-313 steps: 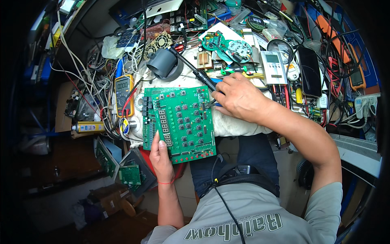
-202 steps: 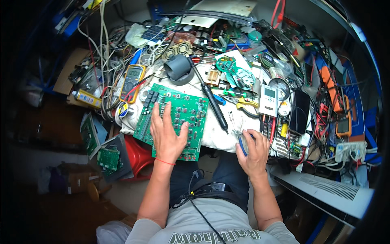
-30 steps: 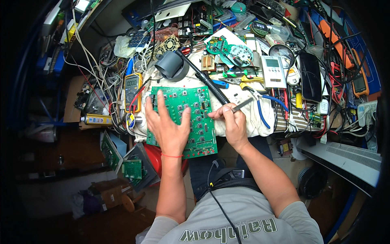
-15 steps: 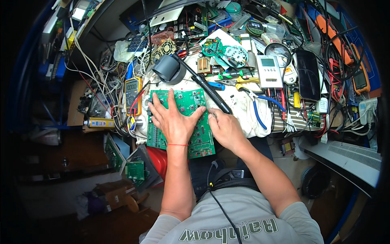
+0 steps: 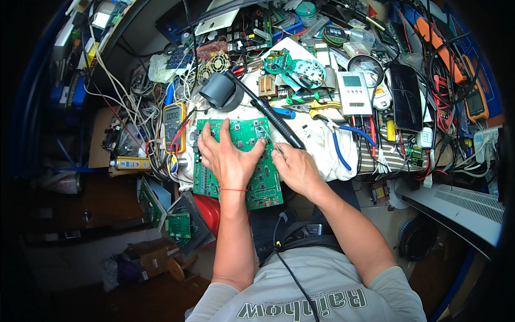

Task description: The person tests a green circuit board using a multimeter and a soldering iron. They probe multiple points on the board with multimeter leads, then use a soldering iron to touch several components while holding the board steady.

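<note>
A green circuit board (image 5: pixel 260 185) with several small black buttons lies on a white cloth (image 5: pixel 322 147), its near end reaching past the cloth's front edge. My left hand (image 5: pixel 232 163) rests on it, fingers spread and thumb out toward the right side. At the board's right edge is my right hand (image 5: pixel 294 166), its fingers pinched around a slim metal tool (image 5: pixel 272 141), which looks like tweezers. The tool's tip points at the upper right part of the board. Most of its grip is hidden by my fingers.
Just beyond the board stand a grey fume nozzle (image 5: pixel 219 92) and its black flexible hose (image 5: pixel 280 126). A yellow multimeter (image 5: pixel 174 126) sits to the left. Yellow-handled pliers (image 5: pixel 324 104), blue-handled cutters (image 5: pixel 343 153) and a white meter (image 5: pixel 354 92) lie right. Tangled wires flank both sides.
The right hand has tilted slightly, and its slim tool now shows against the board's upper right. My left fingers have drawn a little closer together. The view has shifted slightly.
</note>
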The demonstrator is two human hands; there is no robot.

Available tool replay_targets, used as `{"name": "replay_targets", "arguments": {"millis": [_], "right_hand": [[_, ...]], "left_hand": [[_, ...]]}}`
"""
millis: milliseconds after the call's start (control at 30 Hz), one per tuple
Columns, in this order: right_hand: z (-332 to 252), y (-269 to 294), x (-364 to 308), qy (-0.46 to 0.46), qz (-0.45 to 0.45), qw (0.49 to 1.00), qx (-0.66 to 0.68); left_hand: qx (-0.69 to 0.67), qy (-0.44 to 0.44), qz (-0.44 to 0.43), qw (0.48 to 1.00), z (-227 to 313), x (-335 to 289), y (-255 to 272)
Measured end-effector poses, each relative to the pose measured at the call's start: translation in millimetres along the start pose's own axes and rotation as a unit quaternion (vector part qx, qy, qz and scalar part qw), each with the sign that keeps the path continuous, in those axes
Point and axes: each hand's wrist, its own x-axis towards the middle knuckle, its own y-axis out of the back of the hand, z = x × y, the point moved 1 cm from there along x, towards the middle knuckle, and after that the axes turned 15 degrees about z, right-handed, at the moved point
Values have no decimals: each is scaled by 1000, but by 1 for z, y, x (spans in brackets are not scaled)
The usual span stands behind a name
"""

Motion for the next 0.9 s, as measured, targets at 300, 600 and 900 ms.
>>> {"name": "replay_targets", "arguments": {"millis": [300,600,900], "right_hand": [[-4,3,1,-1,-7,1000,11],[-6,4,1,-6,-5,1000,10],[-11,9,3,-27,-50,998,-8]], "left_hand": [[5,-5,15,1000,2,0,-2],[17,-7,21,1000,4,0,-3],[14,-4,34,999,5,-1,-4]]}}
